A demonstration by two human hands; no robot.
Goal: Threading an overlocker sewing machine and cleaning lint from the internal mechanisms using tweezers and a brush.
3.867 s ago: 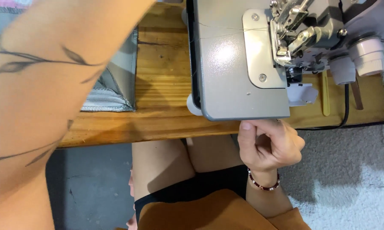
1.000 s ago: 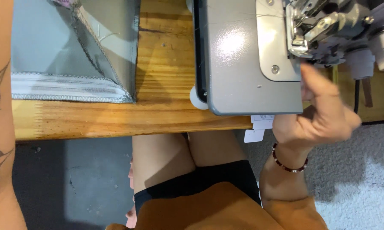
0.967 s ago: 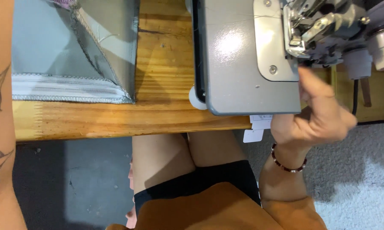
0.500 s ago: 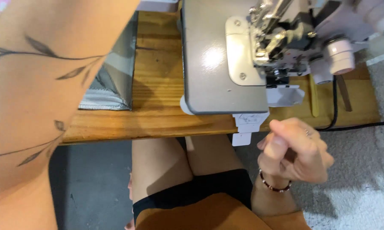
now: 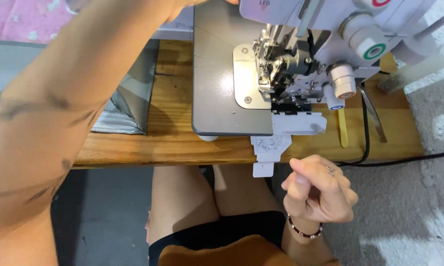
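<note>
Hovering at lower right of the frame, below the edge of the wooden table (image 5: 182, 148): the right hand (image 5: 320, 194), fingers curled inward, thumb (image 5: 296, 181) pressed against the forefinger as if pinching something very fine, though nothing visible between them, so cannot tell whether any thread is held. Beaded bracelet (image 5: 304, 231) on that wrist. Straight up the frame from the pinch, near but not touching: the overlock sewing machine (image 5: 231, 74), with its open white looper cover (image 5: 276, 143) hanging over the table edge and the presser foot and needle area (image 5: 276, 79) higher still, long axis of the machine bed running top to bottom of the frame. Clearly the nearer hand to the looper area. Crossing the left side of the frame from lower left to top centre: the left forearm (image 5: 49, 123), tattooed, its hand out of view beyond the top edge above the machine, grip not visible. Lying at centre left on the table, partly behind the forearm: folded grey fabric (image 5: 128, 108). Trailing off the right of the table: a black power cord (image 5: 404, 158).
</note>
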